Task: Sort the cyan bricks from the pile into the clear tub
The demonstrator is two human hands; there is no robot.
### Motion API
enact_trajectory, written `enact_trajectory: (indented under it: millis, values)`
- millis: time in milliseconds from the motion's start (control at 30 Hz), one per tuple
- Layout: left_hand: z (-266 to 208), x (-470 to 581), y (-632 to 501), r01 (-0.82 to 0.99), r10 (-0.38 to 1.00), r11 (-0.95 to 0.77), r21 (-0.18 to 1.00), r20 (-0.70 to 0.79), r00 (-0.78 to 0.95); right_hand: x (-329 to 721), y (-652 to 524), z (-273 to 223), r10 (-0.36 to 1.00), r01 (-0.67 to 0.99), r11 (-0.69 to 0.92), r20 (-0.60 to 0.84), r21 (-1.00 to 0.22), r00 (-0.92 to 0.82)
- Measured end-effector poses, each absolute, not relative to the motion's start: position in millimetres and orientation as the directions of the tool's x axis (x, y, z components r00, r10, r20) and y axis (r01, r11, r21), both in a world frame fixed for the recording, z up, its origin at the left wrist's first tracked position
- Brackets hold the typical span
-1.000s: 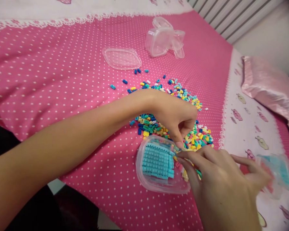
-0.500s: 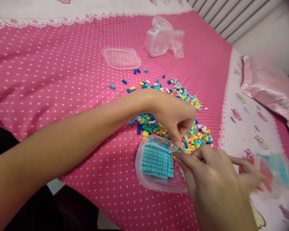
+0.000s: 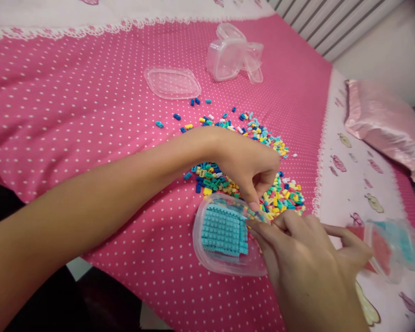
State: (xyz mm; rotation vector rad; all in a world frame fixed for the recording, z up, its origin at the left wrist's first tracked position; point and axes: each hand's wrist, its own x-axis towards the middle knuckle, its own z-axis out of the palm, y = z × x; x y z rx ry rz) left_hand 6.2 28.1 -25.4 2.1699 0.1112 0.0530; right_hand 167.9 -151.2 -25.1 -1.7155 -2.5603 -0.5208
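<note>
Turquoise toy bricks (image 3: pixel 223 230), fitted side by side into a studded block, sit in the left part of a clear plastic tub (image 3: pixel 198 251) at the near edge of a pink polka-dot cloth (image 3: pixel 100 106). Over the tub's far right rim the two hands meet. The left hand (image 3: pixel 247 159) arches in from the left, wrist bent, fingers curled down and thumb tip close to the rim; whether it pinches a brick cannot be told. The right hand (image 3: pixel 313 258) comes from the near right, its thumb and forefinger drawn together beside the turquoise block, the other fingers bent or spread loosely to the right; its fingertips are too hidden to show what, if anything, they hold.

Loose multicoloured bricks (image 3: pixel 285 198), in yellow, green, blue, white and pink, lie heaped just beyond the tub, partly beneath the left hand, with a few strays to the far left. Farther off rest a clear lid (image 3: pixel 173 84), lying flat, and a cluster of clear containers (image 3: pixel 226 60). To the right are plastic containers with red and turquoise contents (image 3: pixel 406 242), and beyond them a shiny pink pillow (image 3: pixel 383 124).
</note>
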Motion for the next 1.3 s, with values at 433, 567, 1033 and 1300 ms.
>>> enact_trajectory:
  millis: [433, 567, 1033, 1300]
  values:
    - [-23.0, 6.2, 26.8, 0.074, 0.111, -0.547, 0.834, -0.015, 0.994, 173.1, -151.4, -24.3, 0.882, 0.887, 0.396, 0.171, 0.238, -0.439]
    - [-23.7, 6.6, 27.4, 0.071, 0.108, -0.556, 0.828, -0.013, 0.994, 172.9, -150.8, -22.5, 0.869, 0.88, 0.403, 0.194, 0.254, -0.454]
    - [-21.8, 6.0, 25.6, 0.089, 0.142, -0.541, 0.837, -0.014, 0.99, 160.6, -147.8, -28.9, 0.866, 0.896, 0.396, 0.244, 0.202, -0.437]
    - [-23.3, 6.1, 26.6, 0.066, 0.13, -0.527, 0.847, 0.003, 0.991, 180.8, -150.5, -17.6, 0.866, 0.885, 0.398, 0.218, 0.241, -0.449]
